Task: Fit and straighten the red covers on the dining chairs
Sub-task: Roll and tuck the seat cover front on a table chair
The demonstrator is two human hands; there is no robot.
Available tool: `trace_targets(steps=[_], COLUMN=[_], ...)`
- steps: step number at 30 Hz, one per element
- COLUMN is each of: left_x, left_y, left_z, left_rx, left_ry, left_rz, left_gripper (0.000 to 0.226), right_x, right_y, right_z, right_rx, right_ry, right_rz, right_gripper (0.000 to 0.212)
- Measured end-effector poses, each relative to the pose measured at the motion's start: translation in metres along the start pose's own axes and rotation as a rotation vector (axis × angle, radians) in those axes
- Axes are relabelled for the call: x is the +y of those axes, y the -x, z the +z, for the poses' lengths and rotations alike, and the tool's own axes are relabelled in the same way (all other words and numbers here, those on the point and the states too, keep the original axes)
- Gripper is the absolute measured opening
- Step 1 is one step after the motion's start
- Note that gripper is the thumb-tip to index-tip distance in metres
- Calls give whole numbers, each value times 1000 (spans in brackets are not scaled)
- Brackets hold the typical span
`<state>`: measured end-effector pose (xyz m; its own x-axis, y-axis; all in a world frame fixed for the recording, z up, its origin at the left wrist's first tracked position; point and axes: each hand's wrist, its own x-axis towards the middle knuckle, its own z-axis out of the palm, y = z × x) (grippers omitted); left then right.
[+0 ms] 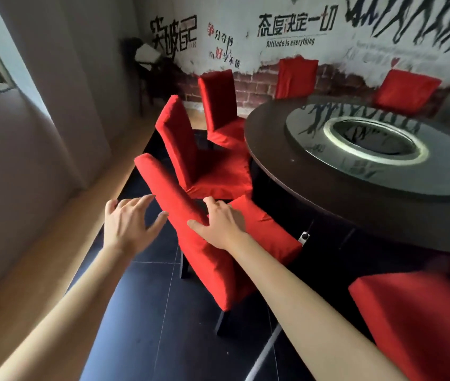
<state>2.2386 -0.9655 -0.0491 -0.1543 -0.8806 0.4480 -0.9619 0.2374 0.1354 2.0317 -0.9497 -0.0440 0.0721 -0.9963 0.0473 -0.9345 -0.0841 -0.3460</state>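
A dining chair in a red cover [204, 254] stands just in front of me, its backrest tilted toward the left. My right hand [222, 220] lies over the top edge of that backrest, thumb on the rear face and fingers on the seat side. My left hand [130, 221] hovers just left of the backrest with fingers spread, holding nothing. Two more red-covered chairs [190, 149] [219, 105] stand in a row beyond it along the table. Another red cover [422, 323] fills the lower right corner.
A round dark table [314, 188] with a glass turntable [355, 138] takes up the right side. More red-covered chairs [296, 77] [408, 90] stand against the painted far wall. A dark stand [146, 64] sits in the far corner; a curtain [53, 78] hangs at left.
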Motion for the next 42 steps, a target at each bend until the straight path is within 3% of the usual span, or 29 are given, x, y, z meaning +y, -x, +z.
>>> trace_targets(steps=[9,15,20,31,38,42], left_x=[-40,-62,-55,-45,-38,-30], left_y=[-75,-105,-126,-145,-143,-133], left_z=[73,107,127,141,143,143], left_rx=[-257,-374,-481,-444,-340,-218], left_ry=[170,198,203,86,212,304], left_rz=[254,470,570,797,938,925], left_gripper=[81,87,97,93,102,93], right_x=[-9,-36,-48,-54,-51,-47], right_y=[-20,-21,-18,-18,-6,8], right_z=[48,64,70,75,76,76], right_rx=[-237,-144,-26,55,87,85], right_ry=[47,38,113,192,214,230], right_rz=[348,607,666,663,662,671], right_gripper=[87,66,52,44,44,44])
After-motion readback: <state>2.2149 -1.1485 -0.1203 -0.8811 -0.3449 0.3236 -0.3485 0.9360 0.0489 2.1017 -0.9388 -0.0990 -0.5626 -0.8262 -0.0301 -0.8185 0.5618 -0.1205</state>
